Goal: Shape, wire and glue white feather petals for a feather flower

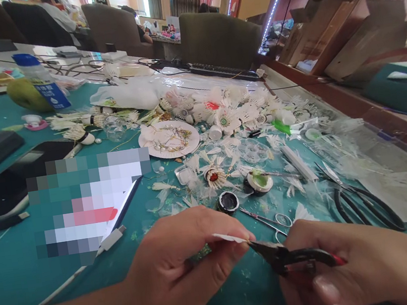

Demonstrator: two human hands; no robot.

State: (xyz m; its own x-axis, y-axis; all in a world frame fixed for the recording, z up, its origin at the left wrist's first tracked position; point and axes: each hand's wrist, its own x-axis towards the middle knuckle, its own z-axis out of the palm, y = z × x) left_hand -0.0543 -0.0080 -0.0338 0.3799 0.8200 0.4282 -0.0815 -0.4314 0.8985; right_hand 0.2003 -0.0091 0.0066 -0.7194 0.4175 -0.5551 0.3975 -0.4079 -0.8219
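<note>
We see the left hand (190, 266) pinching a small white feather piece (228, 238) between thumb and fingertips, fingers closed tight on it. Right beside it, the right hand (362, 266) is wrapped around a pair of pliers (288, 258), whose dark tip meets the feather piece at the left fingertips. Both hands hover low over the teal desk (10, 268). Just beyond the hands we spot small scissors (271, 221) lying flat, and off past the right hand, big black scissors (364, 202). A little farther out sit a small black pot (228, 202) and a lid smeared with green (259, 181). Beyond the left hand lies a paper plate (169, 139), and behind it a heap of white shuttlecocks (231, 110). Far off past the left hand stands a bottle (42, 82).
</note>
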